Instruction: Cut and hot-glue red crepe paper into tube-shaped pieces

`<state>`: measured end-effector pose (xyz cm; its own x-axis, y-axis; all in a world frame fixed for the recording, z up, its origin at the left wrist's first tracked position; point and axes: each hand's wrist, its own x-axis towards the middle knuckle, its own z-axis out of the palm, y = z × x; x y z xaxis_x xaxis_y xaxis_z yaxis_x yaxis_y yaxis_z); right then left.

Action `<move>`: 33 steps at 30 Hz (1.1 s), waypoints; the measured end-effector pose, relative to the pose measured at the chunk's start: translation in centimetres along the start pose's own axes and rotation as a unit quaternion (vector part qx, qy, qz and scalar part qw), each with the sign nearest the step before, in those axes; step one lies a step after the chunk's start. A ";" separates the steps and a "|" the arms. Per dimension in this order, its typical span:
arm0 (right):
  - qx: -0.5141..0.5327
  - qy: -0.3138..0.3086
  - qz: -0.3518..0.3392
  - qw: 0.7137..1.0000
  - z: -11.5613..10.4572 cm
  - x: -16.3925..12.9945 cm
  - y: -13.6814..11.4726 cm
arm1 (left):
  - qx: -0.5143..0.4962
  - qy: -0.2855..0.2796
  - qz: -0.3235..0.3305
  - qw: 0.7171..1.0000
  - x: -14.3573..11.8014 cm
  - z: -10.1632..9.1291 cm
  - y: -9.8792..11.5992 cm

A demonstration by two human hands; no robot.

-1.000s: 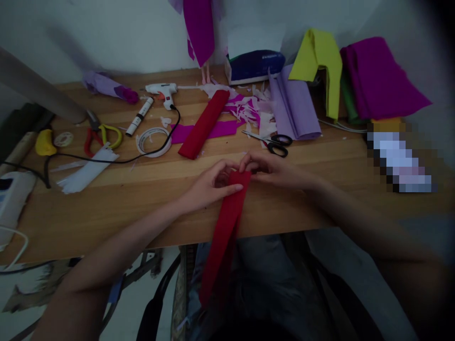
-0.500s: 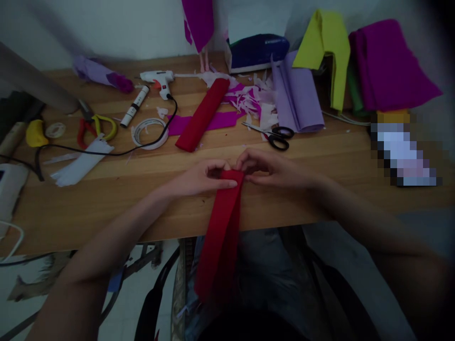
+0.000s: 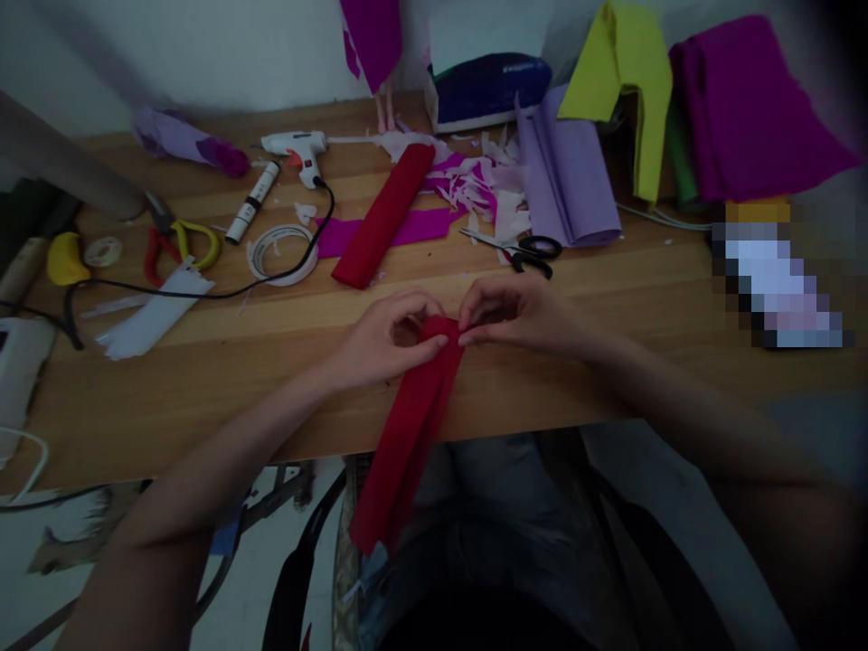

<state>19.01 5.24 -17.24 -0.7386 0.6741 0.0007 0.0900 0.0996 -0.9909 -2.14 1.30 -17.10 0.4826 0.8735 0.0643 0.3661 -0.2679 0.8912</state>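
Observation:
A long red crepe paper strip (image 3: 407,425) lies over the wooden table's (image 3: 203,380) front edge and hangs down toward my lap. My left hand (image 3: 380,339) pinches its top end from the left, thumb and fingers closed on the paper. My right hand (image 3: 519,312) grips the same end from the right. The two hands nearly touch above the strip's top. A second folded red strip (image 3: 383,217) rests farther back on the table.
Black-handled scissors (image 3: 525,251) lie just behind my right hand. A tape roll (image 3: 281,253), glue gun (image 3: 295,149) with its black cord, marker (image 3: 244,214) and red-yellow pliers (image 3: 176,249) sit at left. Lilac (image 3: 566,181), yellow (image 3: 624,72) and purple paper (image 3: 746,108) piles fill the back right, with paper scraps (image 3: 475,185) nearby.
The strip's hanging part has swung left and narrowed as my hands gather its top end. My hands have shifted slightly away from me on the table.

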 end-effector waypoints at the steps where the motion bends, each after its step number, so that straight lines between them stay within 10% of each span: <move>1: -0.015 0.008 -0.004 1.000 0.0 0.0 -0.2 | -0.003 0.007 -0.002 1.000 0.0 0.0 -0.1; 21: -0.062 0.113 0.020 0.991 0.7 0.3 -0.3 | -0.117 0.040 -0.030 0.992 -0.2 0.9 -0.5; 33: -0.093 0.059 -0.002 0.994 0.4 0.3 -0.6 | -0.208 0.015 -0.043 0.977 0.0 0.4 -0.9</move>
<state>18.48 5.07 -16.71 -0.6569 0.7533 0.0316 0.2177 0.2297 -0.9486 -2.13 1.38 -18.05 0.4378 0.8990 -0.0106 0.0465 -0.0108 0.9989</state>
